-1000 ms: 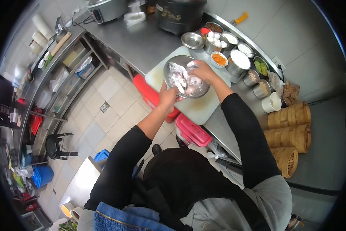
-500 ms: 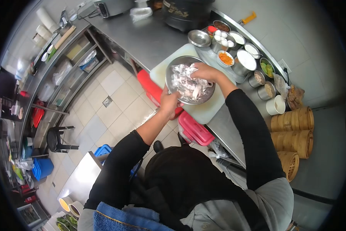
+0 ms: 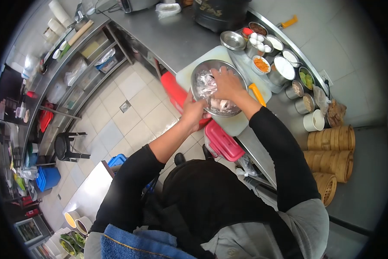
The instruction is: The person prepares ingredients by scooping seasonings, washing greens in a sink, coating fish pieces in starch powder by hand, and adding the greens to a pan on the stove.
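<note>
A steel bowl (image 3: 196, 77) rests over a pale cutting board (image 3: 237, 125). Inside lie pinkish pieces (image 3: 207, 87) coated in white powder, possibly raw meat; their exact kind is unclear. My left hand (image 3: 195, 108) grips the bowl's near-left rim, thumb over the edge. Down in the bowl, my right hand (image 3: 228, 85) touches the coated pieces with its fingers apart. A yellow handle (image 3: 257, 94) lies on the board just right of the bowl, beside my right wrist; the rest of that tool is hidden.
Along the wall stand a bowl of eggs (image 3: 258, 43), shredded orange food (image 3: 261, 64), a pot of white contents (image 3: 283, 68) and an empty steel bowl (image 3: 233, 41). Bamboo steamers (image 3: 330, 166) are stacked at right. A pink-lidded container (image 3: 224, 141) sits below the counter edge.
My right hand has shifted within the bowl, from gathered fingers at the far side to spread fingers over the pieces. The yellow handle now shows beside my wrist. The camera view shifted slightly.
</note>
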`<state>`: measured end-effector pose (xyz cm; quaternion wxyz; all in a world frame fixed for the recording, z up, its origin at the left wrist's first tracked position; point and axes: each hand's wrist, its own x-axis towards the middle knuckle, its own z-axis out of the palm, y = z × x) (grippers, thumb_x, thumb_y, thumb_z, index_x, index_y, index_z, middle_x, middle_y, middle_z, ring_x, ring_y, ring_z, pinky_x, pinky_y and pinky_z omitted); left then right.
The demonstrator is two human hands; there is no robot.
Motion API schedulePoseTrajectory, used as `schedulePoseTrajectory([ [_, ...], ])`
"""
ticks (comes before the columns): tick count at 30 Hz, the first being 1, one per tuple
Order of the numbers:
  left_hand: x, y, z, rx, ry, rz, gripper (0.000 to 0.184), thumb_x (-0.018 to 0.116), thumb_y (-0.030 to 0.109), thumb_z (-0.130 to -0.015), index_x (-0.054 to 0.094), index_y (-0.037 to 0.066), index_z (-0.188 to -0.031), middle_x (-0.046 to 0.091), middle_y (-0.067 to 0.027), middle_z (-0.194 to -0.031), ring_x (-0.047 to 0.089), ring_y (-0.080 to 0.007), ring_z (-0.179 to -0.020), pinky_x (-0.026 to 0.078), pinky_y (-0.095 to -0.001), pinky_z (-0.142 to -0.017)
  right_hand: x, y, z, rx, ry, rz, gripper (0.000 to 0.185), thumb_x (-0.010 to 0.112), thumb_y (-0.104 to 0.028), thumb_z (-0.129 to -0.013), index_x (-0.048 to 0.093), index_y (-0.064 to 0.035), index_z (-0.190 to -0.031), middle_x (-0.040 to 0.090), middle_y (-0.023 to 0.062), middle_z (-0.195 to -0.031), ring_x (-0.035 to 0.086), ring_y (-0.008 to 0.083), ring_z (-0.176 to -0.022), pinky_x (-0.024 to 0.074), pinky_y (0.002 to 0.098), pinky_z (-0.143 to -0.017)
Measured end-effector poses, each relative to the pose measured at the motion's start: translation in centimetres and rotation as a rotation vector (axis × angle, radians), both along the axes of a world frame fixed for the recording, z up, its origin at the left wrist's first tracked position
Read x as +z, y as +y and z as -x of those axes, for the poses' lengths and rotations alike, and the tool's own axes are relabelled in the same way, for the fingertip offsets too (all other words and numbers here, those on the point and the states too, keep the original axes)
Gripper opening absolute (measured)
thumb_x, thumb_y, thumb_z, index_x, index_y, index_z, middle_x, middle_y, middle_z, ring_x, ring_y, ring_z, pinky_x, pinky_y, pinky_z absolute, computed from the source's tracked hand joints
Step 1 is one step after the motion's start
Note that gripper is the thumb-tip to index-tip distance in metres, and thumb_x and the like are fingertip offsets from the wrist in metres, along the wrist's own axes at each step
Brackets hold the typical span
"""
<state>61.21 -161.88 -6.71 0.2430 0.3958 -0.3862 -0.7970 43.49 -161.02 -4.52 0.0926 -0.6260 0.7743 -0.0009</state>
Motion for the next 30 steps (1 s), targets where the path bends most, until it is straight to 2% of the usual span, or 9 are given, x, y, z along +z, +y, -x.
schedulePoseTrajectory([
  [3, 0.1, 0.5, 0.0, 0.016, 0.028, -0.063, 0.060, 0.052, -0.001, -0.082, 0.039, 0.016, -0.138, 0.063, -0.0056, -0.096, 0.062, -0.0144, -0.068, 0.050, -0.0264, -0.051, 0.0, -0.7, 0.9, -0.005, 0.033, -0.053, 0.080, 0.077, -0.029, -0.066, 0.045, -0.0094, -0.137, 0.047, 0.0285, -0.133, 0.054, 0.0471, -0.116, 0.0482, 0.0520, -0.093],
  [8, -1.1, -0.5, -0.6, -0.006, -0.023, -0.045, 0.051, 0.052, -0.001, -0.081, 0.044, 0.014, -0.129, 0.063, -0.0062, -0.096, 0.062, -0.0155, -0.068, 0.050, -0.0255, -0.050, 0.3, -2.3, 5.4, -0.028, -0.451, 0.007, 0.070, 0.072, -0.039, -0.073, 0.056, 0.0006, -0.129, 0.060, 0.0278, -0.124, 0.058, 0.0376, -0.116, 0.0463, 0.0390, -0.099],
  [12, -1.9, -0.6, -0.6, 0.075, 0.023, -0.069, 0.055, 0.052, -0.002, -0.080, 0.041, 0.014, -0.132, 0.063, -0.0076, -0.097, 0.063, -0.0165, -0.068, 0.050, -0.0261, -0.048, 1.4, -1.2, 4.6, -0.096, -0.337, -0.108, 0.080, 0.070, -0.049, -0.075, 0.051, 0.0009, -0.135, 0.055, 0.0268, -0.132, 0.055, 0.0377, -0.122, 0.0436, 0.0386, -0.103],
  [18, -1.7, -0.4, -0.2, -0.027, 0.052, 0.029, 0.066, 0.052, -0.001, -0.080, 0.033, 0.015, -0.142, 0.062, -0.0099, -0.107, 0.065, -0.0168, -0.076, 0.051, -0.0262, -0.050, -3.3, 0.2, 0.3, -0.312, -0.486, 0.003, 0.121, 0.086, -0.041, -0.056, 0.023, 0.0088, -0.147, 0.043, 0.0360, -0.138, 0.049, 0.0405, -0.127, 0.0444, 0.0406, -0.102],
  [20, -2.0, -1.1, -0.4, -0.060, 0.013, 0.005, 0.065, 0.053, -0.001, -0.080, 0.034, 0.014, -0.141, 0.062, -0.0099, -0.107, 0.065, -0.0169, -0.076, 0.052, -0.0265, -0.050, -4.3, 0.6, 2.3, -0.379, -0.893, 0.023, 0.110, 0.084, -0.037, -0.060, 0.029, 0.0092, -0.143, 0.048, 0.0299, -0.135, 0.052, 0.0386, -0.124, 0.0471, 0.0412, -0.100],
  [24, -2.8, -1.9, -1.1, -0.128, 0.004, -0.020, 0.061, 0.053, -0.001, -0.080, 0.038, 0.012, -0.137, 0.063, -0.0099, -0.103, 0.065, -0.0182, -0.075, 0.052, -0.0265, -0.048, -0.5, 2.1, 5.3, -0.392, -1.082, -0.079, 0.073, 0.075, -0.033, -0.078, 0.047, 0.0014, -0.136, 0.056, 0.0206, -0.130, 0.060, 0.0311, -0.112, 0.0538, 0.0424, -0.087],
  [26, -3.1, -2.0, -1.3, -0.194, 0.006, -0.047, 0.061, 0.054, 0.000, -0.080, 0.038, 0.010, -0.137, 0.063, -0.0110, -0.106, 0.065, -0.0186, -0.076, 0.052, -0.0263, -0.047, 1.0, 2.3, 6.3, -0.400, -1.069, -0.138, 0.060, 0.074, -0.032, -0.080, 0.055, -0.0012, -0.128, 0.063, 0.0218, -0.120, 0.064, 0.0306, -0.105, 0.0548, 0.0424, -0.083],
  [28, -3.0, -1.5, -1.0, -0.281, 0.030, -0.035, 0.056, 0.054, -0.001, -0.080, 0.041, 0.008, -0.134, 0.063, -0.0117, -0.105, 0.065, -0.0190, -0.073, 0.052, -0.0260, -0.047, 0.7, 2.5, 6.7, -0.204, -0.496, -0.043, 0.059, 0.075, -0.032, -0.078, 0.056, -0.0012, -0.125, 0.066, 0.0232, -0.111, 0.065, 0.0348, -0.103, 0.0536, 0.0410, -0.086],
  [30, -2.4, -0.4, 0.0, -0.364, 0.054, -0.007, 0.051, 0.054, -0.001, -0.081, 0.044, 0.006, -0.130, 0.063, -0.0114, -0.104, 0.065, -0.0183, -0.071, 0.051, -0.0263, -0.046, 0.5, 4.1, 3.1, -0.237, -0.376, 0.010, 0.060, 0.074, -0.031, -0.077, 0.056, -0.0012, -0.126, 0.065, 0.0240, -0.113, 0.064, 0.0362, -0.104, 0.0524, 0.0408, -0.089],
])
